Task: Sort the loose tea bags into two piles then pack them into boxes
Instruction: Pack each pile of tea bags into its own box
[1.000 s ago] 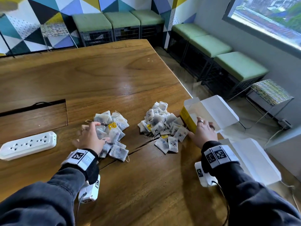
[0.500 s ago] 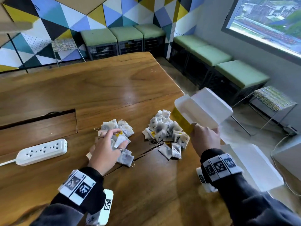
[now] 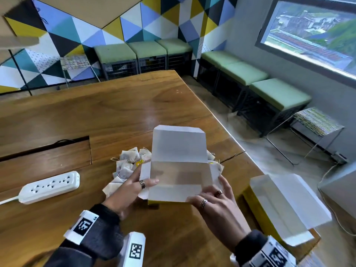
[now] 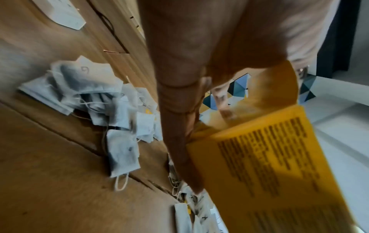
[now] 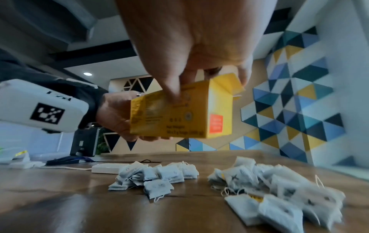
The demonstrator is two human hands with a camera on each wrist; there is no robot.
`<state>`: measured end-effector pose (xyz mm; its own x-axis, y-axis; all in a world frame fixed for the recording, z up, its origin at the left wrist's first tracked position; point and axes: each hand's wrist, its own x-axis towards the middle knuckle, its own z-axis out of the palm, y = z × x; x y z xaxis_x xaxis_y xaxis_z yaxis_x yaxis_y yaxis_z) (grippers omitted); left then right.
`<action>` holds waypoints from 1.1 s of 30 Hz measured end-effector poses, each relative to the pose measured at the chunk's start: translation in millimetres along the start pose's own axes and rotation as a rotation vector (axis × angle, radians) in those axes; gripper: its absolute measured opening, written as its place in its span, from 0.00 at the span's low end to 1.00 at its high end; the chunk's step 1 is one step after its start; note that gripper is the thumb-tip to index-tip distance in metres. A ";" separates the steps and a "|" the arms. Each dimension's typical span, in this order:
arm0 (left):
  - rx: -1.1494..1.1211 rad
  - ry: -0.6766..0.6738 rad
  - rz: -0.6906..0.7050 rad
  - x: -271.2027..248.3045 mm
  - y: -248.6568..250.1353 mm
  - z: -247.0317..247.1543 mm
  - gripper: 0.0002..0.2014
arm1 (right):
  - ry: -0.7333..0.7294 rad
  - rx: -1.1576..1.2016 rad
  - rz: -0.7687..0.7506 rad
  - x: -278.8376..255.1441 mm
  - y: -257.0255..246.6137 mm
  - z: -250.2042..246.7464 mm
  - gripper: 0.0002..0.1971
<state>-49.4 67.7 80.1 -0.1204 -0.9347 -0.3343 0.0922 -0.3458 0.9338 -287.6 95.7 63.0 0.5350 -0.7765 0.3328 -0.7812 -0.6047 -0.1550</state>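
Note:
An open yellow tea box [image 3: 179, 176] with a white inside hangs above the table, its lid flap standing up. My left hand [image 3: 142, 186] grips its left end, thumb inside and fingers underneath. My right hand [image 3: 210, 195] pinches its right front corner; the right wrist view shows the thumb [image 5: 171, 88] pressed on the printed side of the box [image 5: 179, 113]. Under it lie two piles of tea bags: the left pile [image 3: 125, 164] [image 5: 155, 176] and the right pile [image 5: 279, 193], which the box mostly hides in the head view.
A second open box [image 3: 285, 205] lies at the table's right edge, which drops to the floor. A white power strip [image 3: 50, 186] lies at the left, with a recessed cable hatch [image 3: 46, 158] behind it. Green benches line the walls.
My right hand has lifted the box from the right edge and carried it left over the piles. My left hand has left the left pile and taken hold of the box.

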 end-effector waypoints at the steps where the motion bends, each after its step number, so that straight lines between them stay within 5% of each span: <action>1: -0.002 0.005 -0.008 -0.5 -4.0 -1.6 0.31 | 0.040 0.100 0.043 2.6 0.3 -0.4 0.07; 4: 0.008 -0.029 -0.032 -2.0 -13.3 -3.3 0.34 | 0.102 0.403 0.350 16.8 2.6 -10.0 0.21; 7: 0.021 -0.064 -0.047 -2.6 -17.4 -4.9 0.29 | -0.085 0.699 0.646 36.9 14.6 -19.9 0.32; 10: 0.025 -0.012 -0.094 0.5 -20.8 -8.2 0.29 | -0.123 1.096 0.718 45.2 25.6 -21.3 0.19; 13: -0.011 0.039 -0.121 4.1 -24.0 -11.9 0.20 | 0.032 1.428 0.717 40.4 30.7 -18.3 0.26; 15: 0.004 0.014 -0.128 3.7 -23.3 -14.0 0.14 | 0.015 1.282 0.623 36.5 28.9 -16.5 0.21; 18: 0.124 -0.044 0.016 2.4 -21.7 -17.1 0.20 | -0.034 1.055 0.526 30.7 24.5 -12.8 0.17; 27: 0.183 -0.071 0.054 5.0 -17.8 -17.1 0.23 | 0.011 1.073 0.557 29.7 22.2 -6.2 0.18; 30: 0.131 -0.054 0.032 1.3 -18.4 -20.2 0.15 | -0.017 1.098 0.571 28.3 20.7 -2.7 0.18; 33: 0.138 -0.066 0.042 4.2 -24.2 -29.8 0.50 | -0.056 1.128 0.575 26.7 18.7 -0.2 0.13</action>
<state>-22.7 69.7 52.2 -0.1840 -0.9393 -0.2896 -0.0371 -0.2877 0.9570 -288.0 63.7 69.2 0.2445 -0.9663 -0.0809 -0.2125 0.0280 -0.9768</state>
